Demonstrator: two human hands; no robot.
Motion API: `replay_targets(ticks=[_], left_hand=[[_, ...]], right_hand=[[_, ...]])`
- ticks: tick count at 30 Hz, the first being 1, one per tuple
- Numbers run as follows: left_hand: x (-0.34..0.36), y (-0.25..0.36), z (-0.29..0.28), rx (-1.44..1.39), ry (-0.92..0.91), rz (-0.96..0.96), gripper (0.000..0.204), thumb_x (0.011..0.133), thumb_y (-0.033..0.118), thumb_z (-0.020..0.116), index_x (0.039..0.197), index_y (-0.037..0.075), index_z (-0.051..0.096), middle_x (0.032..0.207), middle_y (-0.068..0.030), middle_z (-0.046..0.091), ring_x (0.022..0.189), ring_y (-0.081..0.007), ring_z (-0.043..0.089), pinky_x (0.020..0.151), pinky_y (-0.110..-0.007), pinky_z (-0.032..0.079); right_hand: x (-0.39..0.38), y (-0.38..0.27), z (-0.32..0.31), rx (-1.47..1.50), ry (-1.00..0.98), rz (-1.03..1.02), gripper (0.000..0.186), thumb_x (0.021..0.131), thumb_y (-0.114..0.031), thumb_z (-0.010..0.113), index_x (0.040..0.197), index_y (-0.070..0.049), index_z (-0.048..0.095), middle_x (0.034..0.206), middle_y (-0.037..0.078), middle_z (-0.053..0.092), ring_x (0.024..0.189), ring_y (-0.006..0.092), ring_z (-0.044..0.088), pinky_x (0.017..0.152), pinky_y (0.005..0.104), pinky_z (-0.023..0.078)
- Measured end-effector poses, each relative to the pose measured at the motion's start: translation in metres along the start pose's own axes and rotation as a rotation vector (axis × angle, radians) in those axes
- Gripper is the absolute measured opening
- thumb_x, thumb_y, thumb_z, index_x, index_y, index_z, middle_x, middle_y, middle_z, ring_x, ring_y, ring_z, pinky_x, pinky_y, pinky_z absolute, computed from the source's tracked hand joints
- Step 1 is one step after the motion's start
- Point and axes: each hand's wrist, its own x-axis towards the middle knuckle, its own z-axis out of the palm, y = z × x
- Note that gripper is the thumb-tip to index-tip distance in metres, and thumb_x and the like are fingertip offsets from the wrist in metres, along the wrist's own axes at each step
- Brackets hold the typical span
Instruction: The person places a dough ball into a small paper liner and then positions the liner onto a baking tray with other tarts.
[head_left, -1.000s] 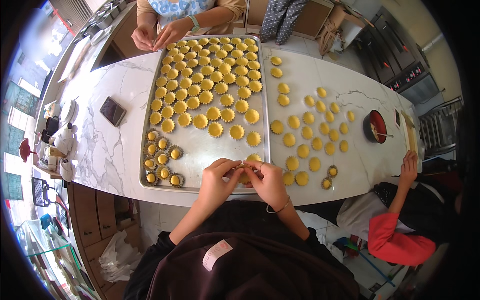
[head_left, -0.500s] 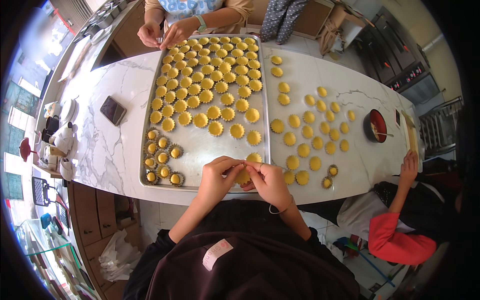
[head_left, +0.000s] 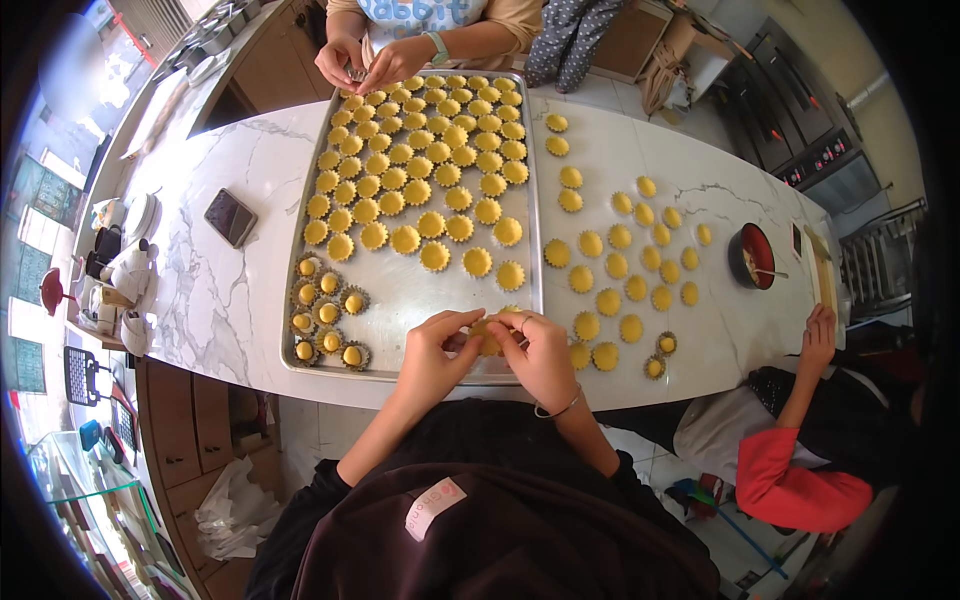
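Both my hands pinch a yellow fluted tart shell [head_left: 490, 345] over the near edge of a metal baking tray [head_left: 400, 290]. My left hand [head_left: 432, 350] is closed on its left side, thumb pressed to the dough. From the right, my right hand [head_left: 545, 358] grips it with thumb and fingers; part of the shell is hidden behind them. Just beyond my fingers another tart shell [head_left: 511, 310] partly shows. Rows of yellow tart shells [head_left: 417, 192] cover the tray's far part. At its near left corner, metal tart moulds [head_left: 328, 313] each hold a small yellow dough ball.
A co-worker's hands [head_left: 372, 66] hold a small metal mould at the tray's far end. Loose tart shells [head_left: 608, 302] and a dark bowl with a red inside and a spoon [head_left: 752, 255] are on the marble table right. A phone [head_left: 231, 218] lies left.
My fingers have shifted slightly on the tart shell, which stays between both hands. Across the tray, the co-worker's fingers have changed their hold on the small mould. The whole view has moved a little.
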Motion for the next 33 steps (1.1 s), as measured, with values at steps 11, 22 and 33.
replay_targets(ticks=[11, 22, 33], left_hand=[[0.002, 0.007, -0.001, -0.004, 0.059, 0.029, 0.020, 0.090, 0.009, 0.056, 0.102, -0.006, 0.064, 0.091, -0.0139, 0.064, 0.077, -0.0166, 0.063, 0.068, -0.027, 0.053], [-0.006, -0.017, 0.013, -0.317, 0.093, -0.251, 0.028, 0.086, 0.011, 0.065, 0.106, -0.007, 0.058, 0.081, -0.0074, 0.065, 0.070, -0.0108, 0.064, 0.059, -0.021, 0.050], [-0.004, -0.007, 0.002, 0.064, 0.118, -0.089, 0.016, 0.083, 0.003, 0.064, 0.096, -0.006, 0.066, 0.080, -0.0108, 0.066, 0.070, -0.0132, 0.064, 0.063, -0.023, 0.051]], right_hand=[[-0.001, -0.011, -0.001, 0.179, -0.011, 0.122, 0.020, 0.089, -0.009, 0.060, 0.102, 0.005, 0.064, 0.077, 0.011, 0.066, 0.058, 0.0137, 0.066, 0.050, 0.0222, 0.051], [-0.004, 0.006, 0.007, 0.447, 0.040, 0.173, 0.024, 0.089, -0.008, 0.059, 0.107, 0.008, 0.059, 0.090, 0.015, 0.065, 0.071, 0.0170, 0.068, 0.057, 0.0243, 0.056], [0.001, -0.006, 0.002, 0.030, 0.019, -0.041, 0.025, 0.083, -0.008, 0.066, 0.107, -0.002, 0.064, 0.085, 0.011, 0.065, 0.070, 0.0161, 0.066, 0.057, 0.0242, 0.054]])
